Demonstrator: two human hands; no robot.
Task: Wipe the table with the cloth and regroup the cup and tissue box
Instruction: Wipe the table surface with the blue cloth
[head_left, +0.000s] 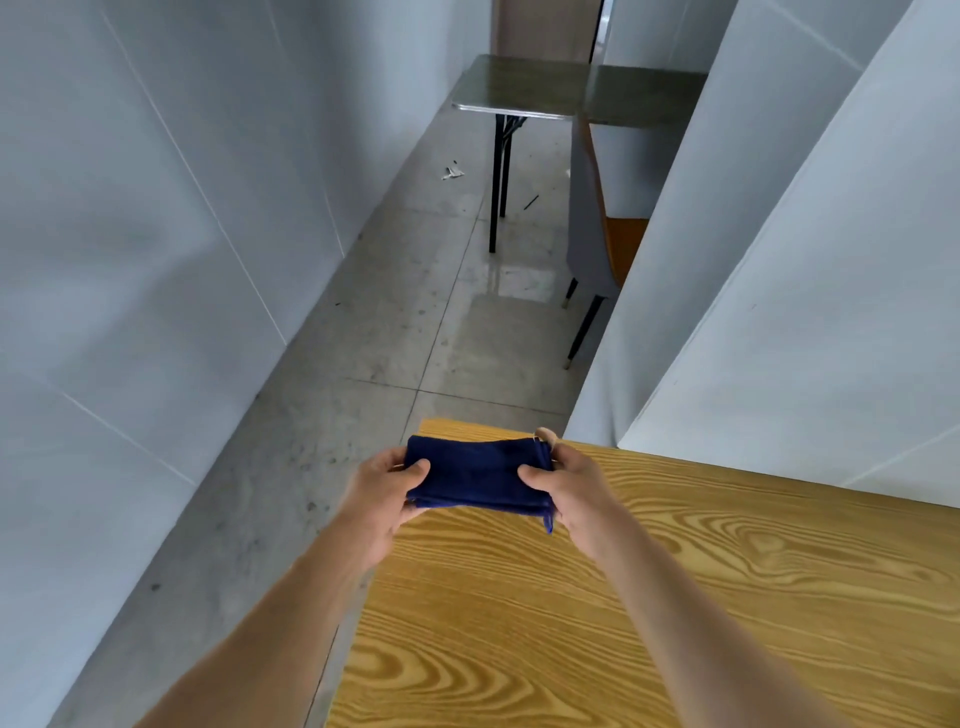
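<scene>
Head view. A folded dark-blue cloth (478, 475) is held in the air between both hands, over the far left corner of a yellow wood-grain table (675, 597). The left hand (382, 491) grips the cloth's left end, thumb on top and fingers curled beneath. The right hand (569, 483) pinches the right end in the same way, thumb over the upper face; one fingertip shows past the far edge. The cloth's long axis runs left to right, across the line of the forearms, roughly parallel to the table's far edge. A loose corner hangs down just beside the right hand.

The cloth is judged to sit just above the tabletop, not yet laid on it; contact cannot be told for certain. The bare tabletop spreads to the right and near side of the grip, so a wiping stroke would be expected to run that way, and the right hand lies nearer that surface. The left hand is over the table's left edge, partly above the floor.

Cup and tissue box are not seen. Farther off, a dark table (519, 85) and a grey chair (589, 223) stand on the tiled floor (363, 338).
</scene>
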